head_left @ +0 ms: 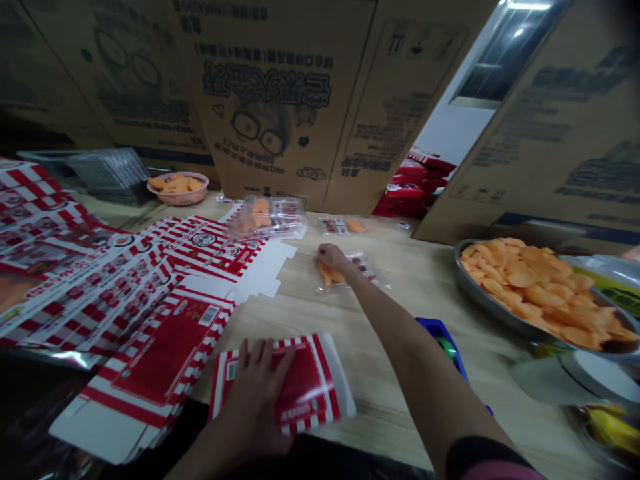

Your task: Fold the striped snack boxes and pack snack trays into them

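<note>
My left hand (263,387) lies across a red-and-white striped carton (313,383) at the table's near edge, fingers over its far side and thumb towards its near side. The carton looks flattish, with a pale flap at its right end. Farther out, my right hand (331,257) is closed at a clear plastic packet (367,265) that lies on the table; its fingertips are partly hidden. Inside the packet are orange chip-like pieces (329,275) and small printed sachets. Behind it lies a similar clear packet (334,227).
Flat striped cartons (165,350) and printed sheets (65,267) cover the left side. Clear packets (273,217) lie on the cartons. A pink basket (179,197) and metal bowl (463,267) hold orange pieces. A blue tray (434,325) sits beneath my right forearm. Cardboard boxes (280,40) stand behind.
</note>
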Available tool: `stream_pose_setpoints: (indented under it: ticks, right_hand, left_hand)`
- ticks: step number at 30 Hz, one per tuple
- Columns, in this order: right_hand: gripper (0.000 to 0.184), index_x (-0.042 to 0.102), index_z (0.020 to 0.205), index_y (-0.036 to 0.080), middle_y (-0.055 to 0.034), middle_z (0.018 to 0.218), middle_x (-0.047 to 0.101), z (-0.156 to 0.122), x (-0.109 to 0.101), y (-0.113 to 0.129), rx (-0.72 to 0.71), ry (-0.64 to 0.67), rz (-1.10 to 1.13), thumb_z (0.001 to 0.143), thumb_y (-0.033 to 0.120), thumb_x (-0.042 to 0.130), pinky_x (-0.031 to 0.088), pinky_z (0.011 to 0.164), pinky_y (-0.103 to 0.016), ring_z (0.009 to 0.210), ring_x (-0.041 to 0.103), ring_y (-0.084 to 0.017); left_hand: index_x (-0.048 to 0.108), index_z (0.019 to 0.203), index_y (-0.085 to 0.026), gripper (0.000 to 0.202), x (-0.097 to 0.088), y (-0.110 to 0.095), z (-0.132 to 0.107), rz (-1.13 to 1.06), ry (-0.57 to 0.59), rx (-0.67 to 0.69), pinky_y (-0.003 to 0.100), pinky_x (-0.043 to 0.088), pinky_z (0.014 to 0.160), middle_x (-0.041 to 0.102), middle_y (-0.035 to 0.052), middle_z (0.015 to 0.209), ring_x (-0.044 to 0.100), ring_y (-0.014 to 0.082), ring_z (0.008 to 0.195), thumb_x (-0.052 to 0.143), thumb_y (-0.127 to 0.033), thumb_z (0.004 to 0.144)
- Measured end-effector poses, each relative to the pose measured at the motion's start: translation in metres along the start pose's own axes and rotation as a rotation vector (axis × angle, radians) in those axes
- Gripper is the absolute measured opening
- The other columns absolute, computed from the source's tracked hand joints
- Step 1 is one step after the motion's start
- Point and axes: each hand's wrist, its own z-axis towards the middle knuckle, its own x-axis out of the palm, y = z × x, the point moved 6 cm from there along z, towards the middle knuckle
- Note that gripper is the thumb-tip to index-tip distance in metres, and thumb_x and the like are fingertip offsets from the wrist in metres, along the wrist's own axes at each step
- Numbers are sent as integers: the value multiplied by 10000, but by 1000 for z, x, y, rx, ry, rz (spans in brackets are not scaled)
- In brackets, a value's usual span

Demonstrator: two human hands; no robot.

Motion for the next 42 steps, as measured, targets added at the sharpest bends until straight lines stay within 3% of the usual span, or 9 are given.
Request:
stream_pose_setpoints:
  ticks: [6,13,19,24,30,33,37,40,42]
  right_hand:
    - [136,554,768,179,-29,773,636,-57,-23,19,-188,-124,101,840,137,446,431,703,-247,748,579,-153]
    - [141,519,741,205,-25,757,620,-129,-26,38,-304,-276,104,825,142,425,314,991,-384,771,563,-179]
    - [181,524,732,201,-50,761,607,-144,-13,44,-286,-326,49,825,105,403,283,1006,-394,789,539,-193]
    - [204,559,679,192,-70,751,623,-161,13,62,-317,-243,89,839,136,445,381,867,-342,783,546,-201]
    - [196,681,728,197,-51,886,694,-183,31,79,-377,65,450,834,164,519,434,862,-333,887,609,-185]
    - [195,723,757,198,-42,968,702,-180,26,66,-203,119,612,811,204,536,455,851,-321,916,626,-182]
    - [276,703,820,160,-97,1106,659,-177,-4,15,66,-122,574,830,322,480,451,841,-341,986,598,-222]
    - [371,661,760,140,-150,927,683,-183,-24,-23,208,-223,495,827,441,455,441,818,-399,938,594,-286]
    - [454,637,689,154,-129,754,680,-192,-22,-31,266,-181,488,827,531,426,452,755,-398,823,614,-291]
  left_hand:
    - [423,1374,-124,946,-26,5,1,47,-129,-268,601,183,1039,474,234,1283,406,425,1174,701,-435,525]
    - [437,1355,-126,932,-24,-1,-5,118,-202,-311,600,182,1015,462,228,1269,402,419,1152,704,-479,534]
    - [423,1360,-138,947,-25,-6,-17,144,-233,-259,586,182,1026,447,224,1294,392,419,1170,711,-487,528]
    - [398,1372,-134,957,-25,-6,-18,126,-238,-311,607,163,1021,457,227,1278,393,415,1161,704,-489,537]
    - [397,1379,-144,1011,-22,-3,-10,98,-174,-326,593,171,1017,455,218,1285,392,413,1162,735,-472,485]
    - [387,1390,-136,1006,-22,-4,-11,94,-166,-301,584,167,1023,439,227,1299,390,413,1169,712,-497,509]
    - [395,1389,-145,1011,-21,-3,-11,77,-138,-286,588,166,1021,438,225,1300,380,417,1183,708,-541,513]
    - [383,1394,-139,1043,-21,-2,-11,67,-122,-283,587,171,1019,422,235,1316,371,420,1191,719,-558,500]
    - [379,1395,-138,1047,-22,-2,-11,66,-121,-285,586,184,1010,416,240,1314,374,421,1184,720,-561,500]
